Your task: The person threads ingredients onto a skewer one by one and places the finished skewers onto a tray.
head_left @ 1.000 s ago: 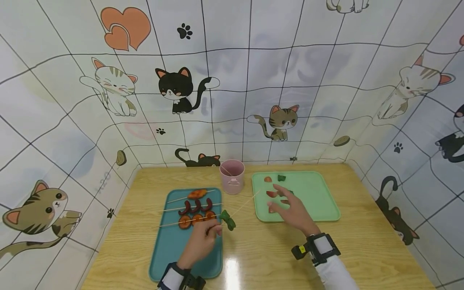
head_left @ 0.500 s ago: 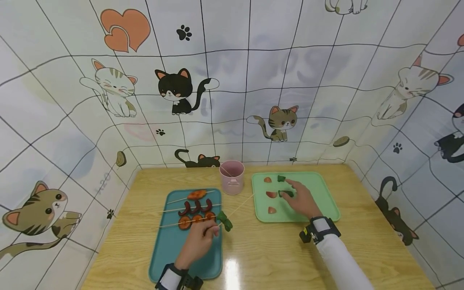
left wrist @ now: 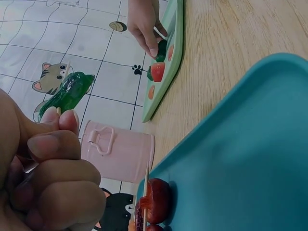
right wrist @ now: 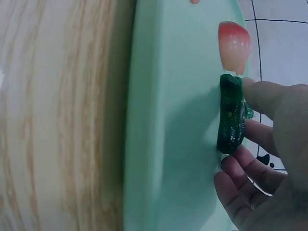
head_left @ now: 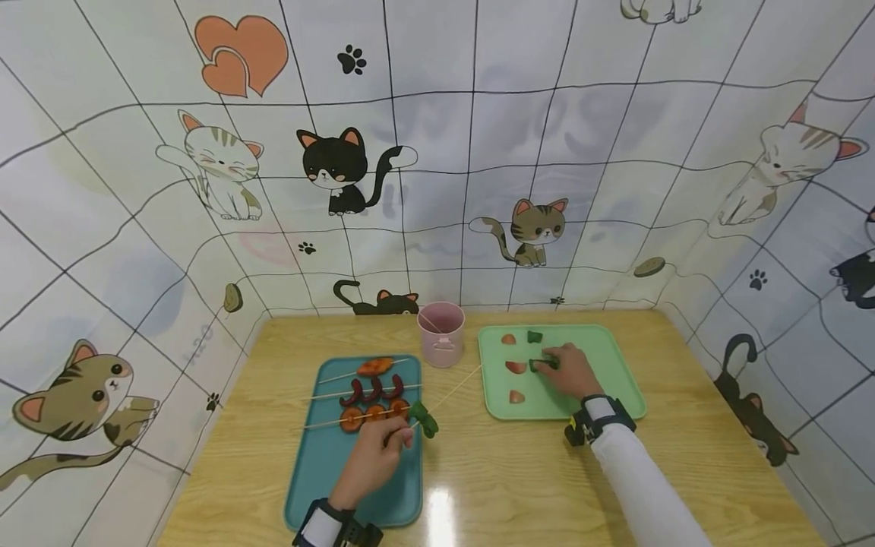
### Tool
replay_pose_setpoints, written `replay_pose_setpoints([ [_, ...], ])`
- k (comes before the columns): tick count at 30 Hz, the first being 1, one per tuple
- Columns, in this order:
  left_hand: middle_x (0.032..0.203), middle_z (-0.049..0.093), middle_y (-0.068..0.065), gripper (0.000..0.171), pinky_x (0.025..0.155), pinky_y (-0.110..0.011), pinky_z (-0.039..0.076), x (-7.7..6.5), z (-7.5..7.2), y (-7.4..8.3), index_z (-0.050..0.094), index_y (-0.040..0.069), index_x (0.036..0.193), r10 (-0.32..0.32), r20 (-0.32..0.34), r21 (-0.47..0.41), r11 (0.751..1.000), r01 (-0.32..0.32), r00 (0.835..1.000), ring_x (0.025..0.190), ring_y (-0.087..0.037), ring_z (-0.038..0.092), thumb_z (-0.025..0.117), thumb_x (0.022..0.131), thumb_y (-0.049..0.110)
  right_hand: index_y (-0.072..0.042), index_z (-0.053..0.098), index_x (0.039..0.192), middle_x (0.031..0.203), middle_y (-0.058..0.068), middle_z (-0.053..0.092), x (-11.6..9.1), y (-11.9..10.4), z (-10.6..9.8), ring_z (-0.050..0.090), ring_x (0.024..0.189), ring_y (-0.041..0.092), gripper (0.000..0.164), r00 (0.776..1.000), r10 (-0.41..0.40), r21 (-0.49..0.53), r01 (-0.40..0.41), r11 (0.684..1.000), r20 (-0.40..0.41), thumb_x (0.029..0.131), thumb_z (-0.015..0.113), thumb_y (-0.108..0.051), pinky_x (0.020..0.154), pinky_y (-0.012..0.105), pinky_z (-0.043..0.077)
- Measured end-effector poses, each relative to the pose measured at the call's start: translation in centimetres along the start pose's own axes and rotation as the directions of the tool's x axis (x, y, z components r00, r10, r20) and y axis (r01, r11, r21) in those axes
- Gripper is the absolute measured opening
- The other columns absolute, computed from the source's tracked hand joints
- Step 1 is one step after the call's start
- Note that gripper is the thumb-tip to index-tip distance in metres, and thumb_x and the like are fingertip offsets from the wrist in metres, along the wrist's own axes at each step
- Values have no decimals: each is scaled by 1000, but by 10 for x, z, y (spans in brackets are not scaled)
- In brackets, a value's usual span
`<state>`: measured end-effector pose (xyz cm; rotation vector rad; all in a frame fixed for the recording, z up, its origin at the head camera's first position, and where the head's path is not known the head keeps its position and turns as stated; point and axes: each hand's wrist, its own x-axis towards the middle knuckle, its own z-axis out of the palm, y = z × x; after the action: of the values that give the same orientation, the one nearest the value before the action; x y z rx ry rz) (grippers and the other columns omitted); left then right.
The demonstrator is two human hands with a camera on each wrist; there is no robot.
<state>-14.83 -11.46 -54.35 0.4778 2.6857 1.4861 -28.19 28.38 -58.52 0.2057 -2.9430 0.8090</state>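
My left hand point(head_left: 372, 460) pinches a thin wooden skewer between thumb and forefinger, above the right side of a blue tray point(head_left: 349, 494). Green pieces point(head_left: 423, 420) are threaded on the skewer point(head_left: 456, 390) just past my fingertips, and its bare end points toward the green tray. On that green tray point(head_left: 615, 387), my right hand point(head_left: 576, 374) pinches a dark green, bumpy vegetable piece point(right wrist: 231, 115), thumb at one end and fingers along its far side. A red wedge point(right wrist: 234, 46) lies right beside it. Another green piece point(head_left: 535, 336) sits farther back.
Finished-looking skewers lie on the blue tray: round slices point(head_left: 375, 414), dark red curled pieces point(head_left: 373, 390) and an orange-brown piece point(head_left: 375, 367). A pink bucket point(head_left: 440, 334) with a stick inside stands between the trays. Reddish pieces point(head_left: 516, 396) rest on the green tray. Cat-printed walls enclose the table.
My right hand has come down from above the reddish pieces, shifted right, and taken hold of the dark green piece. My left hand keeps the skewer almost still, drawn slightly left.
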Motion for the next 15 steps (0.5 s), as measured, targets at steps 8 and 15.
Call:
replay_pose_setpoints([
  [8, 61, 44, 8, 28, 49, -20, 32, 0, 2, -1, 66, 7, 79, -2, 12, -4, 1000, 2, 1000, 49, 1, 33, 58, 105, 13, 3, 73, 111, 105, 23, 63, 0, -1, -1, 59, 95, 36, 30, 999, 28, 30, -28, 999, 23, 94, 75, -21, 86, 53, 49],
  [15, 60, 43, 7, 29, 49, -20, 31, 1, 3, -1, 66, 6, 78, 5, 24, 0, 1000, -5, 1000, 49, 0, 31, 57, 105, 12, 5, 68, 112, 109, 23, 68, -2, -2, -7, 64, 100, 37, 30, 995, 84, 84, -89, 993, 62, 93, 76, -17, 88, 52, 52],
])
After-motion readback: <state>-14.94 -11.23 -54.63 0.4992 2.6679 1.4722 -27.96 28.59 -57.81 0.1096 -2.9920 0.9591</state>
